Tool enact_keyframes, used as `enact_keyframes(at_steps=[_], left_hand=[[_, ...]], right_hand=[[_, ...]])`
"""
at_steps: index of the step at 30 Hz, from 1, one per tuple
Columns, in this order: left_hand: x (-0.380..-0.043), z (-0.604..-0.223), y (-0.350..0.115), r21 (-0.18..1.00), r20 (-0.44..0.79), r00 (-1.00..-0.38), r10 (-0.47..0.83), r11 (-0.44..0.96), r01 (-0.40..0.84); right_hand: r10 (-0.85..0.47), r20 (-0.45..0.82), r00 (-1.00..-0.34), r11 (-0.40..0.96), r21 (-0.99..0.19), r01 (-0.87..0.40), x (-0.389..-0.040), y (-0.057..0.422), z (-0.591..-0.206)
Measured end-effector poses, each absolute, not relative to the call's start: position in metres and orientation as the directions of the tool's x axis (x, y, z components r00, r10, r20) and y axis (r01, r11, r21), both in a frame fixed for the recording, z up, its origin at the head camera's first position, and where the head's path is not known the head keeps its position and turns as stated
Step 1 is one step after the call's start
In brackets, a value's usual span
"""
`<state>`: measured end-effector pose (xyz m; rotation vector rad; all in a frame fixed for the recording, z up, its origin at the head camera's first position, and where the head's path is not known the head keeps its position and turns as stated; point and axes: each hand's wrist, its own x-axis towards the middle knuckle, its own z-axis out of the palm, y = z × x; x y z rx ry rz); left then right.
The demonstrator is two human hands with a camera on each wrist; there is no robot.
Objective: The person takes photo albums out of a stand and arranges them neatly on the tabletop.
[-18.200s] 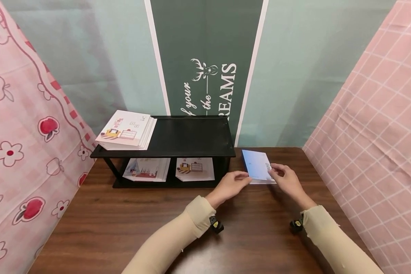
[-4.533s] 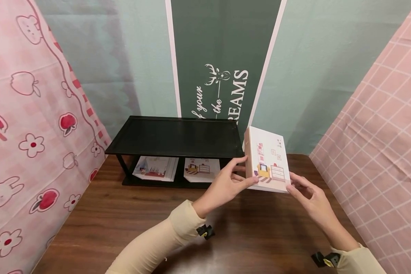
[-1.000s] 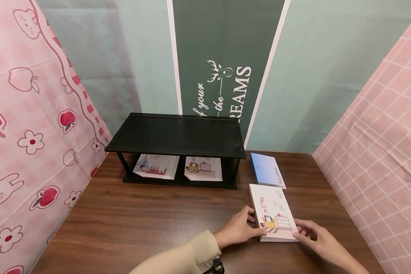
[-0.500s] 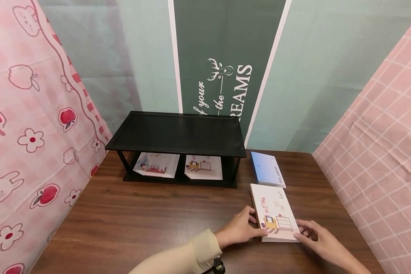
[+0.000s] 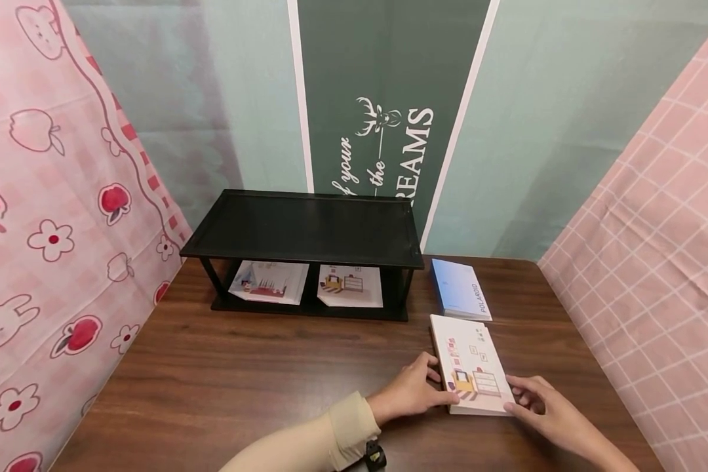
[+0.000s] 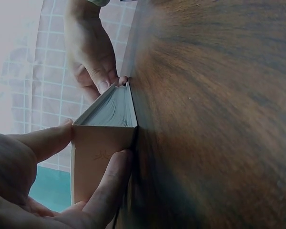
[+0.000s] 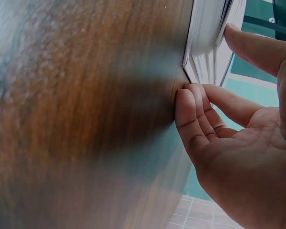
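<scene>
A white photo album (image 5: 474,367) with a printed room scene of a yellow armchair and a dresser lies flat on the table, cover up. My left hand (image 5: 412,388) holds its left side, thumb on the cover's edge and fingers against the pale brown spine (image 6: 97,157). At the lower right corner my right hand (image 5: 545,410) grips it, thumb on the cover and fingertips low at its side. The left wrist view shows the page ends (image 6: 113,109) fanned between the covers. Just behind it lies a blue album (image 5: 461,288) lettered POLAROID.
A black two-tier rack (image 5: 307,229) stands at the back left. Its lower tier bears two illustrated albums, one with a red scene (image 5: 269,282) and one with a yellow armchair (image 5: 351,285). Pink cloths hang at both sides of the wooden table (image 5: 259,373).
The white album, first on the rack's top, was held tilted over the blue one and now lies in front of it. The right hand has left the blue album. Little moved in the last second.
</scene>
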<state>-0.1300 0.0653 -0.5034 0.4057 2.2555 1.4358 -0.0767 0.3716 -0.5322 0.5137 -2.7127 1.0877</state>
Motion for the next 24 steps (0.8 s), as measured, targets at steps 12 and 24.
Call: enact_keyframes(at_steps=[12, 24], left_hand=[[-0.13, -0.502, 0.06, 0.919, -0.189, -0.863, 0.469, 0.393, 0.012], [-0.139, -0.502, 0.039, 0.92, -0.15, -0.872, 0.467, 0.39, 0.051]], right_hand=[[-0.237, 0.236, -0.943, 0.713, -0.617, -0.333, -0.078, 0.371, -0.528], [-0.153, 0.252, -0.955, 0.769, -0.576, -0.275, -0.084, 0.363, -0.516]])
